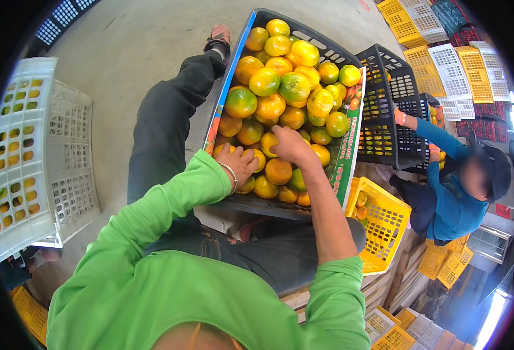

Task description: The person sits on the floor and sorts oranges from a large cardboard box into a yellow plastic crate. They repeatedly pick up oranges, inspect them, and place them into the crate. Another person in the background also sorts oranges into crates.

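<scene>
A black plastic crate (265,209), lined along its sides with printed card, stands before me heaped with orange, yellow and green-tinged mandarins (278,107). My left hand (238,167), a bangle at its wrist, lies palm down on fruit near the crate's front left. Its fingers are spread over the mandarins, and its palm hides whatever is beneath. Reaching in from the right, my right hand (295,146) has its thumb and fingers around the side of a yellow mandarin (268,143) in the heap.
A printed card liner (352,135) bearing writing rises at the crate's right. Beyond it are black crates (390,105) and a co-worker (456,192) with gloved hands. A yellow crate (381,232) sits by my right knee. White crates (70,162) stand left on the concrete floor (121,39).
</scene>
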Demonstrator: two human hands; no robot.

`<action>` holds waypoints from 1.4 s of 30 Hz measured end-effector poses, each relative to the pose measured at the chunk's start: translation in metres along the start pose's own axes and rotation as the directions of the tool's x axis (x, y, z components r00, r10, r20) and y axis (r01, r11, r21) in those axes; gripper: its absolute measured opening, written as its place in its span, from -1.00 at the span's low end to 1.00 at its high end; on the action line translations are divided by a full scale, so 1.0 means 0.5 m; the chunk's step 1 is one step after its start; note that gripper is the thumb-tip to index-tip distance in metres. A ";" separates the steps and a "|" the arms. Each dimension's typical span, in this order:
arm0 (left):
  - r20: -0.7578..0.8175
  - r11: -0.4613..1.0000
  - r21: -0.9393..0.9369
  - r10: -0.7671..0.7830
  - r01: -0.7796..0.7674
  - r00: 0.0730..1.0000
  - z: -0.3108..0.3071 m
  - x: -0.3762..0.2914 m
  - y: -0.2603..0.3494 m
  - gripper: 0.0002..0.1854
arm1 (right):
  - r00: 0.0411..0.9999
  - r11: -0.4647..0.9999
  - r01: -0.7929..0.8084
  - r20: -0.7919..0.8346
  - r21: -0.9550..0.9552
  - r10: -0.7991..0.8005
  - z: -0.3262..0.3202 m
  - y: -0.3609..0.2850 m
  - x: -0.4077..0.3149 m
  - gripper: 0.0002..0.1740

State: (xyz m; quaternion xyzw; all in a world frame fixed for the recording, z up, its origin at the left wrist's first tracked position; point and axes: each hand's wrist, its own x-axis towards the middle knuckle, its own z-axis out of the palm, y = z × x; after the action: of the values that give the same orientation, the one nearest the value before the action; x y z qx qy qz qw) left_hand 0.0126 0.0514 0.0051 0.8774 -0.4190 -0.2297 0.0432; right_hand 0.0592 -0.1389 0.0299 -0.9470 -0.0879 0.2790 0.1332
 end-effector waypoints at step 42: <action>0.018 0.998 -0.044 -0.034 0.035 0.999 0.010 0.006 0.022 -0.29 | 0.997 0.991 -0.010 -0.082 -0.136 -0.001 0.008 -0.034 0.000 -0.37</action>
State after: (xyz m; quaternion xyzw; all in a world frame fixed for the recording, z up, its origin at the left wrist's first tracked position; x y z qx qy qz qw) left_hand 0.0043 0.0426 0.0022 0.8813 -0.3991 -0.2470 0.0550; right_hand 0.0554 -0.1220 0.0316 -0.9647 -0.0990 0.2335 0.0710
